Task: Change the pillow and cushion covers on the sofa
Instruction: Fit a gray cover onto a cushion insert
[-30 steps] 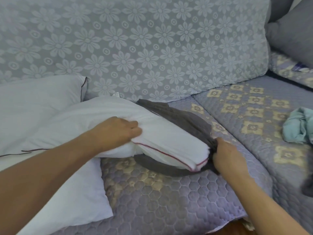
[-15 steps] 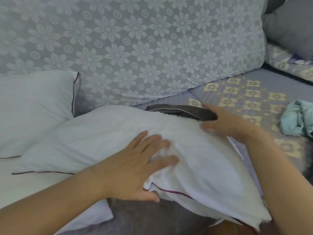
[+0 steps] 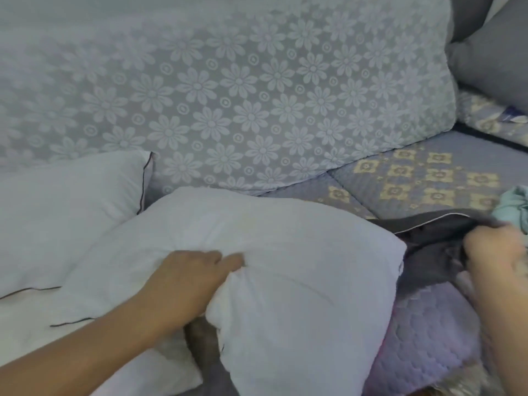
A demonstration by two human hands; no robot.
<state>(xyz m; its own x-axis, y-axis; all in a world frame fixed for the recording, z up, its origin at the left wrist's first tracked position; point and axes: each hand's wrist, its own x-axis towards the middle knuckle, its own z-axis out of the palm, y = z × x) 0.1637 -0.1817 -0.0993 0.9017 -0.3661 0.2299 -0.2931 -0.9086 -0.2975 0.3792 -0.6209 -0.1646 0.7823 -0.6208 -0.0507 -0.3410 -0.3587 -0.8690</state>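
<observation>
Head view: left hand [image 3: 194, 284] bunches the bare white pillow [image 3: 285, 270] on the sofa seat [image 3: 428, 338], while right hand [image 3: 497, 252], blurred, clutches the dark grey cover [image 3: 428, 241], now pulled fully clear — one cover looks removed.

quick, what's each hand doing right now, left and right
Left hand: closed, grip bunching the white pillow.
Right hand: blurred, but closed, gripping the dark grey pillow cover beside the pillow.
</observation>
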